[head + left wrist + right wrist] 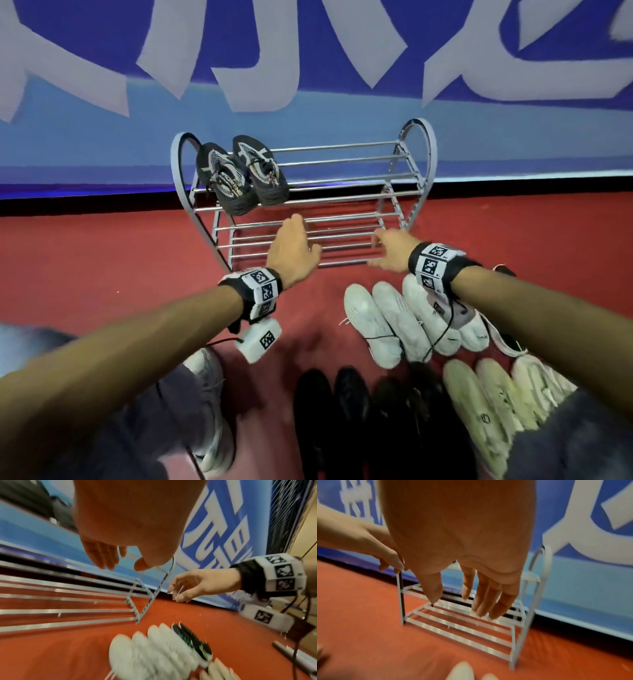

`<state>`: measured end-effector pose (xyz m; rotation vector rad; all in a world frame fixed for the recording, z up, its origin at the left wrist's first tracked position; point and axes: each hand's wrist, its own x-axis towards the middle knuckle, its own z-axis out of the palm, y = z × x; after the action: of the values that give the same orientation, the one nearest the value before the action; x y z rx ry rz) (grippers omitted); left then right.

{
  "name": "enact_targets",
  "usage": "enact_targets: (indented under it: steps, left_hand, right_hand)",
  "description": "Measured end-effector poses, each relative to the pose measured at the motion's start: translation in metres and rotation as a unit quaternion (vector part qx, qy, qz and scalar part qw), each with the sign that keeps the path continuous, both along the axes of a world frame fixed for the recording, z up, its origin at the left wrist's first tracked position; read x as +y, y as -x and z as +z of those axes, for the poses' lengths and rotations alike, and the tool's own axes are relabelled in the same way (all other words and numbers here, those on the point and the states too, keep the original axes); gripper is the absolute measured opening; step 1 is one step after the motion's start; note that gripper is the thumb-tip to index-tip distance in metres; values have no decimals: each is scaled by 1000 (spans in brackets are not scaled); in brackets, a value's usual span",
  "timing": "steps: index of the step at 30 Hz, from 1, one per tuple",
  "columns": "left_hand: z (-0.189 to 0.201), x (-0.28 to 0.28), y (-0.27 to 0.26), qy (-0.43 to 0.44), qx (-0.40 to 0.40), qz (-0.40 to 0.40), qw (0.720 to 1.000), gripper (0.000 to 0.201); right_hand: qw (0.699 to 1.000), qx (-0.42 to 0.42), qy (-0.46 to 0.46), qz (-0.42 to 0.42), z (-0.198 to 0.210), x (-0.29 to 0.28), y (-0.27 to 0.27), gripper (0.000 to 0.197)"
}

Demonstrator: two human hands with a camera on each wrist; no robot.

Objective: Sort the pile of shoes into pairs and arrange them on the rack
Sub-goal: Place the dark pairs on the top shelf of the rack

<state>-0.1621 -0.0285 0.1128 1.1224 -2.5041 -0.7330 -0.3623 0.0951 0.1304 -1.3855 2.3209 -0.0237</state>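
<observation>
Head view, with both wrist views. A metal shoe rack [308,202] with arched side frames stands on the red floor [102,257] against a blue banner with white lettering [308,51]. On the rack's top tier, at its left end, a pair of black knit sneakers with white pattern [241,173] sits side by side, the two shoes touching, their toes overhanging the front rail.

The left hand [294,250] reaches over the rack's lower tiers near the middle, fingers extended and loosely together, holding nothing; whether the fingertips touch a rail cannot be told. The right hand [390,251] hovers at the right front of the rack, fingers relaxed and slightly bent, thumb apart from them, also holding nothing. Each wrist carries a black strap with a white marker-tagged camera unit [262,291].

On the floor in front of the rack, toward its right, lie the unsorted shoes: a row of white sneakers [394,322] nearest the rack, partly under the right forearm; a dark-soled shoe [192,641] lying against that row on its right side; nearer the person, a row of cream sneakers [486,404]; and left of those, several black shoes [342,411], blurred. The person's own white-shod foot [209,411] shows well left of the black shoes.
</observation>
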Motion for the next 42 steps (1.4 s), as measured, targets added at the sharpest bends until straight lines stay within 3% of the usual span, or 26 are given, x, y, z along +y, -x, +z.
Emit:
enact_targets:
  steps: [4,7,12,16,18,22,24,26,30,32,34,39,42]
  left_hand:
    - [-87,53,-12,-97,-199,-61,973,50]
    - [-150,92,-32,-106,-294,-68,948,63]
    - [-221,144,-60,-209,-345,-42,914,64]
    - [-292,170,-91,-286,-373,28,882,96]
    - [-288,181,-95,-277,-366,81,885,89]
    - [-265,185,-86,-278,-344,201,874,78]
    - [-271,177,-88,-319,-322,235,860,81]
    - [-279,171,-96,-397,-309,215,837,83]
    - [-291,171,-119,-453,-287,167,827,10]
    - [-289,170,-123,-457,-282,164,827,9]
    - [-288,167,-125,-460,-288,152,826,9]
    - [-287,169,-127,-481,-291,130,817,30]
    - [-290,172,-126,-502,-284,124,807,41]
  right_hand:
    - [992,-51,-114,-12,-79,85,-14,53]
    - [972,-117,-197,-50,-146,137,-33,61]
    - [938,-250,-166,-173,-245,186,-77,40]
    - [881,-361,-180,-248,-290,195,-102,42]
    - [865,-384,-172,-274,-299,192,-104,38]
    - [875,-366,-162,-271,-298,177,-99,43]
    - [885,-346,-171,-262,-302,168,-98,56]
    - [898,-321,-191,-233,-319,160,-98,67]
    - [916,-270,-217,-203,-311,145,-109,63]
    - [927,-227,-217,-204,-308,141,-112,59]
    - [931,-219,-200,-210,-311,140,-111,70]
    - [912,-290,-181,-228,-320,145,-104,89]
    - [922,-278,-135,-233,-326,157,-104,54]
